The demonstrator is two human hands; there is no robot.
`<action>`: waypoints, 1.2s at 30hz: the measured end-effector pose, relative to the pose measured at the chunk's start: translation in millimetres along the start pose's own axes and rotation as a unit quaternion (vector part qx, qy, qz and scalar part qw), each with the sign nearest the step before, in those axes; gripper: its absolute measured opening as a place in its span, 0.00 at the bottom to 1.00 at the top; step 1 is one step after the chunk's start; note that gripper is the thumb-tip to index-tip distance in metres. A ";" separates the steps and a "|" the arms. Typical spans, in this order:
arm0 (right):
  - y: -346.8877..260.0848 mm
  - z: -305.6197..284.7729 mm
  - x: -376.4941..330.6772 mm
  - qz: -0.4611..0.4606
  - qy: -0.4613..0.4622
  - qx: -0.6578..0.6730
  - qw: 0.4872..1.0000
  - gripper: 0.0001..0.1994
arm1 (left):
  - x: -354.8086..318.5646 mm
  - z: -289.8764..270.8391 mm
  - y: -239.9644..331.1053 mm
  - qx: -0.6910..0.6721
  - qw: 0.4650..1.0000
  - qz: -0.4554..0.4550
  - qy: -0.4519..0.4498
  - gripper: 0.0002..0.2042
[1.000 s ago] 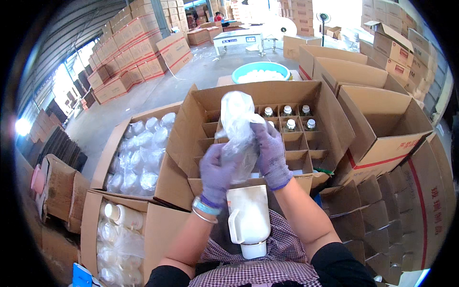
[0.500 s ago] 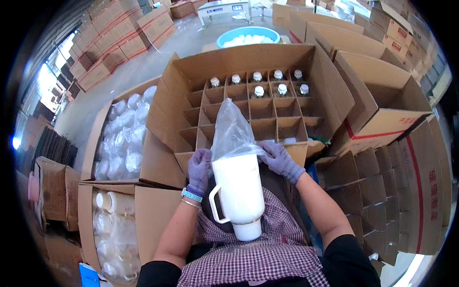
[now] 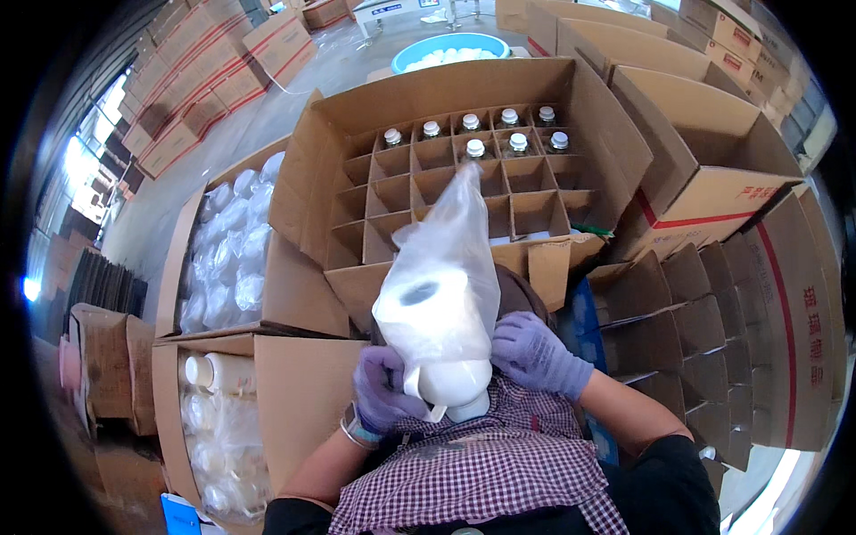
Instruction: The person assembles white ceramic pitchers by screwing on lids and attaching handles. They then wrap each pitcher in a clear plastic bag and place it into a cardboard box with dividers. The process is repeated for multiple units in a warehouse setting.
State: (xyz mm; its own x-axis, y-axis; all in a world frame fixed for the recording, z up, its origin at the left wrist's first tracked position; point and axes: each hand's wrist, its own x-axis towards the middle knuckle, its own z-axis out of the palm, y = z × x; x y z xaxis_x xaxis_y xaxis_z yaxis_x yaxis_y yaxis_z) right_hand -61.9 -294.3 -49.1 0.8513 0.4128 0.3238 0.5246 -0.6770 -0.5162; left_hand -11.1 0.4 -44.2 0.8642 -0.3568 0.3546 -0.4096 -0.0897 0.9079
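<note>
Gripping at chest height, a white jug [image 3: 446, 343] half-sleeved in a plastic bag [image 3: 450, 241] is held by the left hand [image 3: 383, 397] and right hand [image 3: 535, 352], fingers curled shut; the slippery film could probably let it be dropped.

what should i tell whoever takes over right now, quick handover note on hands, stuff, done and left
Left hand: gloved, gripping the white jug by its handle side.
Right hand: gloved, on the clear plastic bag over the jug.
Jug is held at the chest, bag partly over it.
Divided carton ahead: eight capped bottles fill far cells; the other cells look empty.
Left: bagged jugs in side box.
</note>
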 end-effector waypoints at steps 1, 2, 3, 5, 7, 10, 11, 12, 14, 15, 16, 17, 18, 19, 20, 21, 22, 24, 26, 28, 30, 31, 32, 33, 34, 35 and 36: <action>-1.3 2.6 -6.3 -0.019 -0.037 -0.035 0.999 0.09 | -12.0 5.0 -10.1 0.013 1.000 0.011 0.004 0.41; -7.7 1.4 -13.8 -0.017 -0.025 -0.053 0.998 0.09 | -12.7 12.2 -9.4 0.033 0.999 -0.001 0.003 0.38; -15.8 2.1 -20.3 -0.012 -0.011 -0.072 0.997 0.09 | -13.8 19.4 -7.8 0.053 0.998 -0.012 0.002 0.35; -27.9 5.2 -31.7 0.029 0.005 -0.081 0.996 0.11 | -10.2 28.2 0.4 0.113 0.991 -0.072 -0.018 0.29; -35.0 6.5 -44.5 0.086 0.044 0.017 0.995 0.21 | 14.8 27.6 15.0 0.109 0.980 -0.142 -0.085 0.16; -66.9 14.9 -37.5 0.128 0.128 0.246 0.952 0.44 | 50.9 23.7 4.4 -0.147 0.968 -0.203 0.027 0.14; -81.1 14.6 -32.6 0.114 0.154 0.231 0.954 0.50 | 53.6 15.7 -4.2 -0.139 0.979 -0.146 -0.004 0.17; -80.8 9.3 -35.4 0.069 0.195 0.138 0.969 0.51 | 58.9 15.5 -10.9 -0.120 0.990 -0.069 -0.033 0.20; -84.0 -3.9 -41.9 0.136 0.252 0.033 0.958 0.51 | 72.8 35.3 12.1 0.032 0.991 0.107 -0.068 0.25; -76.9 -2.3 -43.8 0.151 0.317 0.011 0.936 0.49 | 79.6 50.8 33.2 0.125 0.971 0.193 -0.062 0.26; -66.6 -2.8 -48.1 0.164 0.380 -0.011 0.910 0.48 | 86.4 59.9 46.5 0.241 0.933 0.256 -0.082 0.28; -56.6 -11.8 -53.5 0.124 0.466 -0.006 0.876 0.45 | 76.3 84.5 71.2 0.249 0.923 0.253 -0.149 0.22; -55.4 -25.2 -64.3 0.135 0.504 0.030 0.853 0.44 | 66.5 109.9 95.7 0.252 0.910 0.247 -0.217 0.17; -50.1 -34.4 -77.3 0.148 0.536 0.056 0.829 0.45 | 56.5 135.1 120.1 0.253 0.894 0.238 -0.283 0.12; -45.7 -39.4 -90.6 0.160 0.565 0.088 0.804 0.47 | 29.3 171.9 157.2 0.219 0.884 0.205 -0.359 0.08; -49.1 -48.5 -107.2 0.162 0.584 0.125 0.786 0.46 | 14.2 186.5 151.9 0.219 0.865 0.255 -0.372 0.12; -56.2 -54.0 -125.9 0.169 0.612 0.142 0.760 0.43 | 12.7 199.7 147.2 0.166 0.858 0.241 -0.423 0.11; -71.0 -70.5 -178.4 0.217 0.630 0.107 0.738 0.42 | 21.3 213.7 146.0 0.112 0.816 0.202 -0.530 0.16; -94.5 -92.4 -239.0 0.271 0.662 0.103 0.691 0.40 | 26.4 214.6 146.8 0.086 0.800 0.304 -0.509 0.26; -111.0 -111.4 -301.9 0.330 0.691 0.054 0.640 0.38 | 41.8 197.2 121.5 0.147 0.795 0.298 -0.507 0.32; -118.3 -125.0 -361.6 0.377 0.707 -0.065 0.594 0.36 | 59.0 181.9 98.8 0.169 0.826 0.205 -0.498 0.30; -119.3 -134.5 -381.3 0.392 0.702 -0.131 0.581 0.34 | 69.9 169.1 83.0 0.167 0.836 0.185 -0.488 0.29; -123.2 -143.9 -401.0 0.471 0.662 -0.190 0.551 0.35 | 80.5 157.5 68.6 0.163 0.846 0.167 -0.480 0.28; -118.0 -149.1 -423.8 0.495 0.640 -0.222 0.543 0.36 | 87.9 149.2 62.7 0.154 0.862 0.146 -0.460 0.27; -106.5 -152.6 -444.7 0.517 0.617 -0.254 0.536 0.37 | 95.2 138.9 58.8 0.145 0.878 0.124 -0.438 0.26; -94.5 -158.1 -460.1 0.549 0.579 -0.277 0.535 0.38 | 104.4 125.8 51.3 0.142 0.890 0.104 -0.422 0.26; -80.4 -164.6 -472.1 0.579 0.538 -0.300 0.534 0.38 | 112.0 113.6 47.0 0.130 0.900 0.056 -0.411 0.27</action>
State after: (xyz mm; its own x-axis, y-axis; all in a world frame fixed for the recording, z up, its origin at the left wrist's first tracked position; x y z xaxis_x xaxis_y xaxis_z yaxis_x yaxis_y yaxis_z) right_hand -507.0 -534.9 -30.0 -0.0625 -0.8655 0.4970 -0.7209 -0.3052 -0.6222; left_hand 33.3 -149.4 12.7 0.3485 -0.9355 0.0582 -0.6279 -0.1869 0.7555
